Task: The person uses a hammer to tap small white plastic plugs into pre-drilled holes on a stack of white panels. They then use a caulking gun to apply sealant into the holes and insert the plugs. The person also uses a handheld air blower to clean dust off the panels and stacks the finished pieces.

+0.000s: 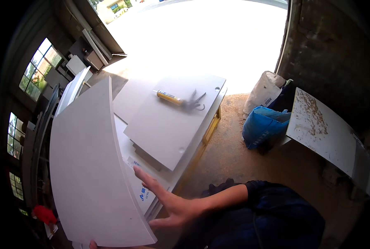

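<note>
A large white panel (87, 166) stands tilted on the left. My left hand (93, 244) grips its lower edge; only a fingertip shows, and the rest is hidden behind the board or cut off by the frame. Beside the panel's right edge is my right hand (174, 207), open, with fingers spread and the thumb close to the edge; whether it touches I cannot tell. More white boards (172, 133) lie stacked beyond my right hand. On the top one rest a yellow sealant cartridge (168, 98) and a dark, blurred tool with hooked ends (193, 102).
A yellow frame (212, 128) supports the stack. To the right stand a blue bag (261, 126), a whitish sack (265, 93) and a pale board (313, 120) strewn with brown debris. Something red (44, 215) is at the lower left. Sawdust-like bits cover the floor (218, 149).
</note>
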{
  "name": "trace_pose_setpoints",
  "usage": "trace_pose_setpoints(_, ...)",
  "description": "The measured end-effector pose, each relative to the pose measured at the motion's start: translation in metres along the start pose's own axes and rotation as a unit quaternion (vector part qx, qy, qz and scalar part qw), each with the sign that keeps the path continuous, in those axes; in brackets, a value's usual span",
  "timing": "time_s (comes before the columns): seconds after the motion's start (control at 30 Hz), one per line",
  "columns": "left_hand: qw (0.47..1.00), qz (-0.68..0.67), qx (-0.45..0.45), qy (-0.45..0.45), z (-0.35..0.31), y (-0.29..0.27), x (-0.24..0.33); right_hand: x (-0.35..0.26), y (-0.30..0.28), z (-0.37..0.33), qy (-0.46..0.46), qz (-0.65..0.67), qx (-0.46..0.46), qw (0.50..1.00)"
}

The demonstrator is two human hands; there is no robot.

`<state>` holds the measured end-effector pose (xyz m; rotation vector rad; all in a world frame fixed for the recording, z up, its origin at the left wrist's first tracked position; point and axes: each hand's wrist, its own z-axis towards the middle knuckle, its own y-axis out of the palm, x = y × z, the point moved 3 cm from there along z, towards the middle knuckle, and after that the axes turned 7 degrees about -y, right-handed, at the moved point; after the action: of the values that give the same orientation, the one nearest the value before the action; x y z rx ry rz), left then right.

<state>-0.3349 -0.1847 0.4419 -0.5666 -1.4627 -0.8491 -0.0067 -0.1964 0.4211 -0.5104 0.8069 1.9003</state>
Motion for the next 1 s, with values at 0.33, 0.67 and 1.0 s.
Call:
trace_pose_setpoints(0.33,0.919,0.0,-0.393,-0.022,-0.132,0.363,-0.075,-0.169,-0.192,-0.066,0.025,-0.042,0.235,0.971)
trace_pose_setpoints(0.67,0.712,-0.03,-0.7,-0.053,-0.45,0.605,-0.108,-0.415,-0.286,-0.241,-0.009,-0.361,0.457,0.813)
trace_pose_setpoints(1.0,0.456,-0.01,-0.883,-0.109,-0.793,0.585,-0.129,-0.52,-0.214,-0.472,-0.474,-0.332,0.512,0.635)
